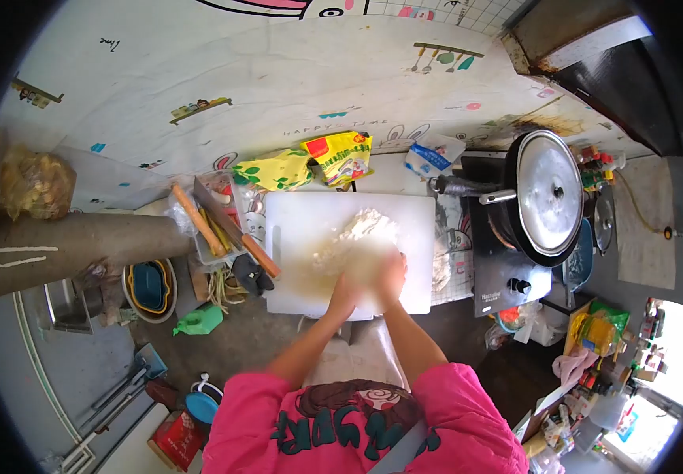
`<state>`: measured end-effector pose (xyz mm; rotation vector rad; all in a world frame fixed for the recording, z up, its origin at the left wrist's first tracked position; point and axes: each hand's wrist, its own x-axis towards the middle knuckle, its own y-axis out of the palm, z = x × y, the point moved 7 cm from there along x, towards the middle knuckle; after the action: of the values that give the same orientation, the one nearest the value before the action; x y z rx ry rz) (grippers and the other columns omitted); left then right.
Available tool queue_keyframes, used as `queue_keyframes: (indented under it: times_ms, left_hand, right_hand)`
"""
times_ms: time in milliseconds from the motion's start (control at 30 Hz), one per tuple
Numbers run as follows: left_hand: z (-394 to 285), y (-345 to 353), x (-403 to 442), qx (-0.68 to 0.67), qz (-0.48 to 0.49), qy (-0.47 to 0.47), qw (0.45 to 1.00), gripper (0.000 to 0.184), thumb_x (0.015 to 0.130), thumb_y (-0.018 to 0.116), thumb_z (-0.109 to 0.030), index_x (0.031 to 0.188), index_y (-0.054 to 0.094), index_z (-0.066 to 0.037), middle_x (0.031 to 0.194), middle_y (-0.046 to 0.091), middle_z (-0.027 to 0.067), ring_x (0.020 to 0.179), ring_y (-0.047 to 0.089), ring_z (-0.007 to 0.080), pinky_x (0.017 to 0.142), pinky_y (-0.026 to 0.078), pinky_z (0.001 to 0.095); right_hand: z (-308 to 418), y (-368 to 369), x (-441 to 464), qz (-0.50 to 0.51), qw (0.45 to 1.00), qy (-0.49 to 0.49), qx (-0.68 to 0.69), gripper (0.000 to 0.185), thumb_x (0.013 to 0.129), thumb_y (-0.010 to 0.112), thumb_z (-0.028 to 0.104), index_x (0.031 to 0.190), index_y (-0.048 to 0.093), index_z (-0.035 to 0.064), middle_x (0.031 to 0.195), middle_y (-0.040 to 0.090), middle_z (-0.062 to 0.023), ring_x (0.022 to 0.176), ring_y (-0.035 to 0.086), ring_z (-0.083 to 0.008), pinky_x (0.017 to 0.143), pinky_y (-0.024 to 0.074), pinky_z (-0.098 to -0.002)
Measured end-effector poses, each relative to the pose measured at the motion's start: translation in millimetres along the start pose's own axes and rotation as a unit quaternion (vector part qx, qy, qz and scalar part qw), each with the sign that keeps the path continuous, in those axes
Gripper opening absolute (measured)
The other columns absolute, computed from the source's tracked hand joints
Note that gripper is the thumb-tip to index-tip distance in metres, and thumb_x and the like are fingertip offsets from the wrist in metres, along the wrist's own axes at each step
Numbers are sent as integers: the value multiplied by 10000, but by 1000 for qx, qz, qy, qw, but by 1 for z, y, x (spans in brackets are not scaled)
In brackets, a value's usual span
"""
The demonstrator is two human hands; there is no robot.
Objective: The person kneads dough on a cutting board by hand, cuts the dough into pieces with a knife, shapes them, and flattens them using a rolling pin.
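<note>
A white cutting board (302, 205) lies on the counter in front of me. On it is a heap of white flour-like powder (369, 225), with crumbs spread to its left. My left hand (347, 291) and my right hand (390, 278) are close together over the near part of the board, just below the heap. A pale blur covers the fingers of both, so whether they are open or closed does not show. Anything between the hands is hidden by the same blur.
Left of the board lie a cleaver (227, 215) and a rolling pin (191, 217) across a plastic bin. Yellow packages (340, 158) stand behind the board. To the right, a lidded wok (549, 189) sits on a gas stove (490, 286), its handle pointing toward the board.
</note>
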<state>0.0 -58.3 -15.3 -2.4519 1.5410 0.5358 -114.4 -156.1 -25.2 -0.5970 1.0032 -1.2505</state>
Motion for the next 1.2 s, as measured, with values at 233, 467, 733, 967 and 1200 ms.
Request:
queue_keyframes:
  times_ms: [233, 467, 733, 967, 1200]
  left_hand:
    - [-23, -10, 19, 329, 0, 143, 933, 496, 713, 714, -280, 1104, 546, -25, 1028, 569, 145, 953, 527, 325, 838, 418, 416]
    - [-13, -21, 7, 339, -83, 101, 932, 767, 670, 764, -336, 1229, 390, 34, 1145, 436, 270, 1020, 457, 404, 895, 387, 428]
    - [-2, -27, 7, 197, -65, 6, 978, 667, 654, 780, -267, 1140, 455, 54, 1082, 510, 228, 986, 512, 360, 847, 423, 411]
    - [-32, -4, 7, 180, 36, 132, 974, 670, 619, 792, -131, 1182, 459, 12, 1061, 495, 221, 988, 514, 350, 829, 437, 389]
    - [-26, -5, 35, 286, 85, 116, 947, 774, 608, 787, -120, 1277, 405, -44, 1106, 435, 210, 1043, 453, 389, 862, 427, 418]
  right_hand:
    - [-45, 87, 10, 107, 843, -132, 511, 552, 867, 512, 466, 1246, 446, 71, 1184, 484, -100, 1088, 453, -256, 930, 361, -380]
    - [-11, -9, 42, 162, 947, 94, 260, 474, 883, 511, 429, 1110, 546, 15, 917, 581, -65, 818, 528, -169, 719, 420, -310]
    - [47, -19, 24, 80, 988, -13, 130, 427, 886, 488, 385, 787, 597, -15, 769, 617, -205, 710, 574, -352, 675, 437, -415]
    - [39, -78, -27, -3, 982, -13, 189, 449, 876, 527, 389, 664, 574, -4, 571, 554, -146, 506, 494, -284, 547, 415, -379]
    - [68, -50, -36, -110, 965, -237, -4, 240, 724, 671, 244, 853, 550, 82, 804, 600, -99, 754, 565, -298, 714, 426, -397]
